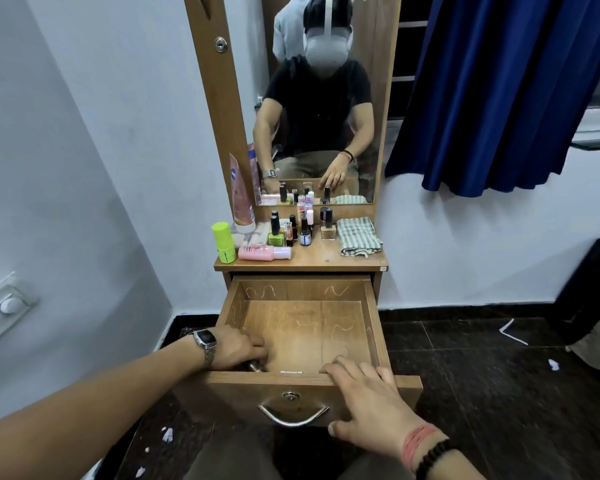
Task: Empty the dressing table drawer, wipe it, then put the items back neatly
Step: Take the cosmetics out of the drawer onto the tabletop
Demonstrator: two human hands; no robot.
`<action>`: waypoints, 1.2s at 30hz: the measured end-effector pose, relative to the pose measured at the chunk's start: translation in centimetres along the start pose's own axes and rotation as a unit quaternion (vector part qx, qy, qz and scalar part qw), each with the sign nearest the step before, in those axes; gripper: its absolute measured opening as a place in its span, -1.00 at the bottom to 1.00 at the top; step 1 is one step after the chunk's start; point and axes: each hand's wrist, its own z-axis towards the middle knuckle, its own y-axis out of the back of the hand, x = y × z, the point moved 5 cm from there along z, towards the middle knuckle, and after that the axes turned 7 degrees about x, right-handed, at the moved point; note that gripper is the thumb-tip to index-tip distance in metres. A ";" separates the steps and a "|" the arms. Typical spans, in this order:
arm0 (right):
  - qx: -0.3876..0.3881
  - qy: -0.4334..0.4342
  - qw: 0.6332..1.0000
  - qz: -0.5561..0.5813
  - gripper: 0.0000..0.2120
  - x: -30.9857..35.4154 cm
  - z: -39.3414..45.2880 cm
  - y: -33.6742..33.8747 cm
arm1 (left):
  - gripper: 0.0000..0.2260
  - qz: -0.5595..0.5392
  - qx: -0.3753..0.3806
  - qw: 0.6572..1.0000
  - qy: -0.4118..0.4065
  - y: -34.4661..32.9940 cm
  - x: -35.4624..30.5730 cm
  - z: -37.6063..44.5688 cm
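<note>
The wooden drawer (374, 327) of the dressing table is pulled out, and its floor looks almost bare. My left hand (238, 346) reaches into the near left corner and closes on a small dark object with a metal cap (255, 366), mostly hidden by my fingers. My right hand (368, 396) rests on the drawer's front edge, fingers curled over the rim. On the table top (326, 258) stand several nail polish bottles (293, 230), a green bottle (224, 242), a pink bottle (264, 252) lying on its side, a tall pink tube (241, 195) and a folded striped cloth (357, 235).
A mirror (319, 98) rises behind the table top and reflects a seated person. A blue curtain (499, 91) hangs at the right. The left wall holds a switch plate (6, 306). The dark tiled floor (499, 375) has scraps of paper on it.
</note>
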 end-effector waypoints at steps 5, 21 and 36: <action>-0.002 0.002 1.000 0.004 -0.28 0.0 0.0 0.1 | -0.74 -0.016 0.016 1.000 0.010 1.2 -0.3 0.1; -0.006 0.004 1.000 0.000 -0.28 -0.1 0.1 0.0 | -0.53 -0.151 -0.016 0.983 0.104 2.5 -0.2 2.7; -0.002 0.009 1.000 0.006 -0.29 -0.1 0.0 -0.1 | -0.68 -0.240 -0.180 0.952 0.069 6.8 -0.4 3.1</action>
